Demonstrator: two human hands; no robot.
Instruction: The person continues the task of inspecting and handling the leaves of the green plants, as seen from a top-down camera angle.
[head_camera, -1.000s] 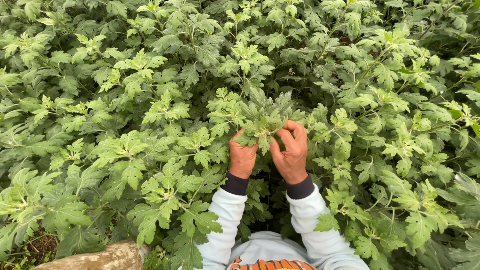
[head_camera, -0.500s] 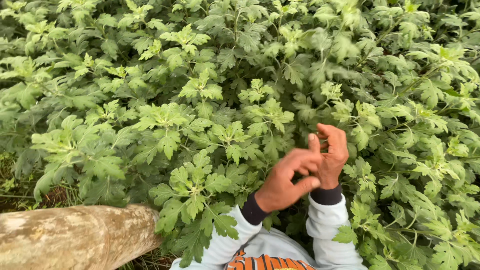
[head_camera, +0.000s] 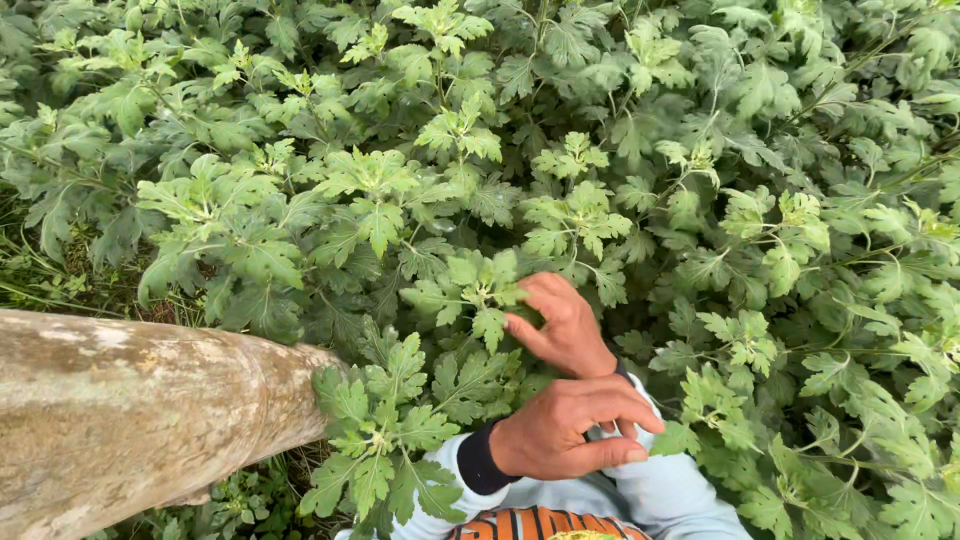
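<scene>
A dense bed of green plants with lobed, toothed leaves fills the view. My right hand (head_camera: 562, 322) reaches forward into them, thumb and curled fingers pinching a pale green leafy shoot (head_camera: 487, 292). My left hand (head_camera: 568, 430) lies across my right wrist, just behind the right hand. Its fingers are curled in against the light blue sleeve (head_camera: 660, 492), and nothing shows in them. Both wrists have dark cuffs.
A thick, weathered grey-brown log or pipe (head_camera: 120, 420) lies across the lower left, touching the plants next to my left arm. Thin grass and bare soil (head_camera: 50, 285) show at the left edge. An orange-patterned garment (head_camera: 540, 524) is at the bottom.
The view has swung left, so the log now fills more of the lower left. My right hand moved down onto a nearer shoot. My left hand drew back and rests over my right wrist.
</scene>
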